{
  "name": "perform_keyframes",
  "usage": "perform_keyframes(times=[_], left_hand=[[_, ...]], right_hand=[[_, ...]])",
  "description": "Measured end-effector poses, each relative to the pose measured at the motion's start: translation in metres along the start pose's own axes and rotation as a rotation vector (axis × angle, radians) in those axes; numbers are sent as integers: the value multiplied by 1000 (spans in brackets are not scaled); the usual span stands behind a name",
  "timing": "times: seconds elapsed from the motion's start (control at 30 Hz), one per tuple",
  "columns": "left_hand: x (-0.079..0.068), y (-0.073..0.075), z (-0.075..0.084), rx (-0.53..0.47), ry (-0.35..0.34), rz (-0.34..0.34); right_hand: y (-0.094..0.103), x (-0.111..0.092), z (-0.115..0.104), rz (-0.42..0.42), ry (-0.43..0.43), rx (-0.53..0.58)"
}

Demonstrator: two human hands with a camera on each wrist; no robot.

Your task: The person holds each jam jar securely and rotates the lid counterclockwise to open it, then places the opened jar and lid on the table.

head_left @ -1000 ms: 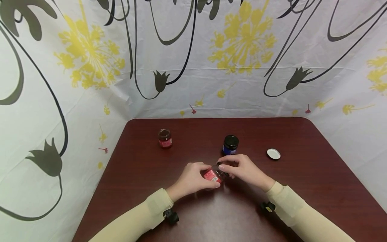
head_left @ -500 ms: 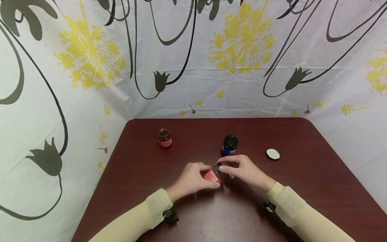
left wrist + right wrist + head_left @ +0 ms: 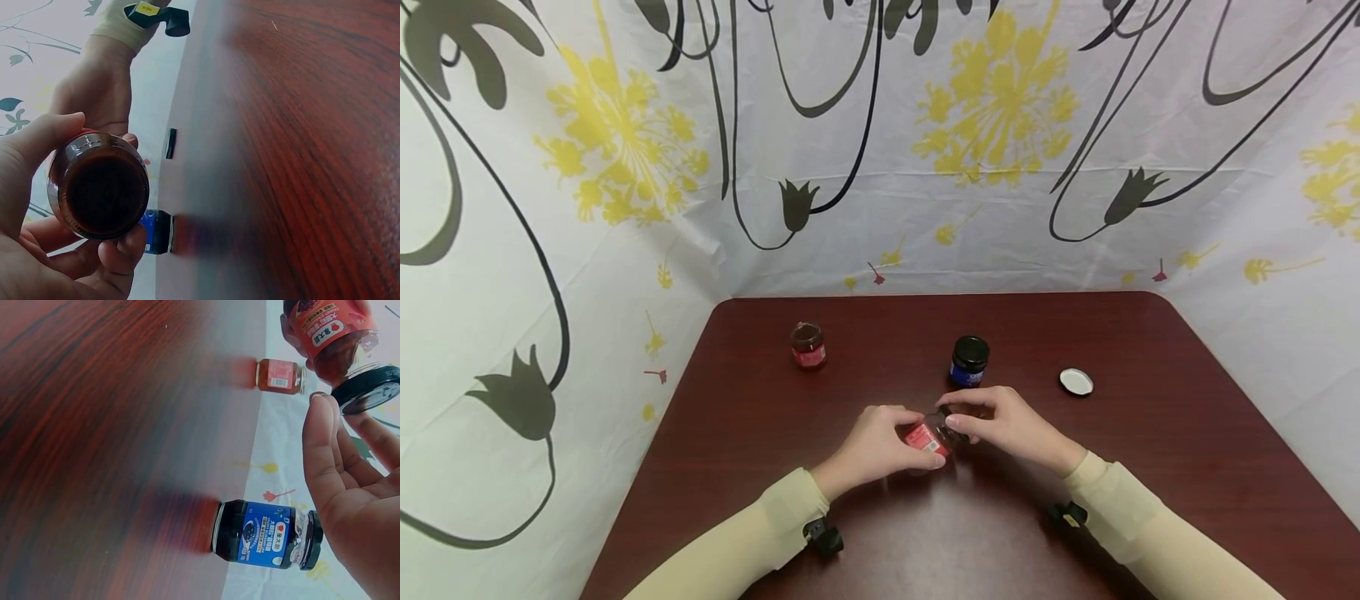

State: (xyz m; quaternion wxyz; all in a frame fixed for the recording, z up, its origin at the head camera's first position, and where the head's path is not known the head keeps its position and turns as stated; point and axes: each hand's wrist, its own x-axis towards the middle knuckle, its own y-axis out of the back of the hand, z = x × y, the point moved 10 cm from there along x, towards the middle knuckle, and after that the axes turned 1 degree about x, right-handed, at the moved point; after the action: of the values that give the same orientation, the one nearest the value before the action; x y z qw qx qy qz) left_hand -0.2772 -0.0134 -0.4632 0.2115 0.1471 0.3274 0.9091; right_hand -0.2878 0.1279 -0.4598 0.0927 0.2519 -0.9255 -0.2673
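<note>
My left hand (image 3: 880,446) grips a glass jar with a red label (image 3: 927,437), thumb on one side and fingers on the other. The jar is tilted, and its dark base (image 3: 105,194) faces the left wrist camera. At its mouth sits a black lid (image 3: 369,390). My right hand (image 3: 1011,421) holds this lid by its edge, thumb at the near side and fingers at the far side. Just beyond the right hand stands a capped jar with a blue label (image 3: 967,372).
An open jar with a pink-red label (image 3: 809,353) stands at the back left of the dark red table (image 3: 880,317). A loose lid (image 3: 1077,382) lies white inside up, right of the blue-labelled jar. Patterned white cloth (image 3: 880,167) hangs behind the table.
The right thumb has shifted slightly along the lid's edge. The left hand keeps its grip on the jar. The head view has tilted a little.
</note>
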Motion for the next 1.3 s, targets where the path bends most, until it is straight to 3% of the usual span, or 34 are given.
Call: perform_keyframes(times=[0.3,0.73,0.97,1.3], left_hand=[[0,-4,-6,-40,26,-26],[0,-5,-7,-101,21,-38],[0,-6,-10,-134,40,-41],[1,-8,-14,-158,49,-50]], right_hand=[[0,-7,-33,-33,43,48],[-5,-3,-7,-65,94,88],[-5,-4,-8,-79,98,123],[-3,-3,-8,-55,104,88]])
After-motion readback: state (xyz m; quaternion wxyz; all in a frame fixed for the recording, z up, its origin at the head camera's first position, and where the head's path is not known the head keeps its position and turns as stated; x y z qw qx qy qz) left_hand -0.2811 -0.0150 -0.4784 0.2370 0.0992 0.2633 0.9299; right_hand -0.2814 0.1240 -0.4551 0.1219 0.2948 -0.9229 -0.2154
